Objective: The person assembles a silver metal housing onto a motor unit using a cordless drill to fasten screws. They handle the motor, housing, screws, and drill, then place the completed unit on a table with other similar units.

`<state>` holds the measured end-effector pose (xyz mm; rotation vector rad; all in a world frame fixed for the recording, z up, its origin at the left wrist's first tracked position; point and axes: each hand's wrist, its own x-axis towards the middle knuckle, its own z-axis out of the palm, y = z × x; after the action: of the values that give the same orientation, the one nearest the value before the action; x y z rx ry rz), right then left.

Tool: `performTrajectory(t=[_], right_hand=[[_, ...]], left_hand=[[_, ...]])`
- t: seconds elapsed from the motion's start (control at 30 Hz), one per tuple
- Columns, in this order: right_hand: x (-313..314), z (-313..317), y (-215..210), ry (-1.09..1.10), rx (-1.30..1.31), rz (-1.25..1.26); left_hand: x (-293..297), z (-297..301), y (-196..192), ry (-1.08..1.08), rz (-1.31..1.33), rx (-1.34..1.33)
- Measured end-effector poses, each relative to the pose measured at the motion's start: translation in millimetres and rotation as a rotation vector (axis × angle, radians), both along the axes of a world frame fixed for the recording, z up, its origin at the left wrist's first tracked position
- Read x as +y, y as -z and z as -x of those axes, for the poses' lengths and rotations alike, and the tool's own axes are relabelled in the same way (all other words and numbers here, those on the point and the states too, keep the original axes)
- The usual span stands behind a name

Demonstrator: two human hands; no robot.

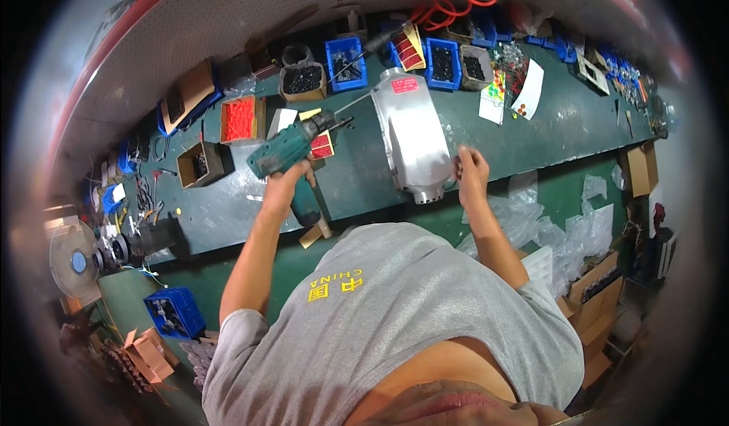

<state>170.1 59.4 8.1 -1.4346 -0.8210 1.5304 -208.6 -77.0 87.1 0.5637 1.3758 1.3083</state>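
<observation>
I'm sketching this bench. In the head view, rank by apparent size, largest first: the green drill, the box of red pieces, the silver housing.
1. Silver housing
2. Green drill, partly covered by the left hand
3. Box of red pieces

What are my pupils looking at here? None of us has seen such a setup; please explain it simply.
This single picture comes from a head-worn fisheye camera looking down, so straight edges bend toward the rim. No robot is involved, just a person's bare hands. The left hand grips a green power drill by its handle. The right hand is beside a silver metal casing lying on the green workbench; whether they touch is unclear. Farther back stand blue bins and a cardboard box holding orange-red pieces.
</observation>
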Motion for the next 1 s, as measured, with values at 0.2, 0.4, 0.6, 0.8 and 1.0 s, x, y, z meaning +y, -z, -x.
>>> performTrajectory(t=[0.2,0.4,0.6,0.8,1.0], right_hand=[[-60.4,-26.1,40.3,-0.106,-0.282,0.112],[-75.7,-9.6,59.7,-0.276,-0.362,0.214],[-71.9,4.2,60.3,-0.378,-0.430,0.211],[-70.9,16.7,54.3,-0.383,-0.472,0.137],[-65.5,23.1,42.2,-0.457,-0.481,0.249]], left_hand=[[41.5,29.5,30.7,0.045,0.050,0.049],[71.6,38.6,43.8,0.097,0.191,0.123],[87.7,49.0,42.7,0.197,0.117,0.306],[135.3,68.9,13.2,0.375,0.205,0.642],[227.7,55.6,-59.1,0.840,0.084,0.980]])
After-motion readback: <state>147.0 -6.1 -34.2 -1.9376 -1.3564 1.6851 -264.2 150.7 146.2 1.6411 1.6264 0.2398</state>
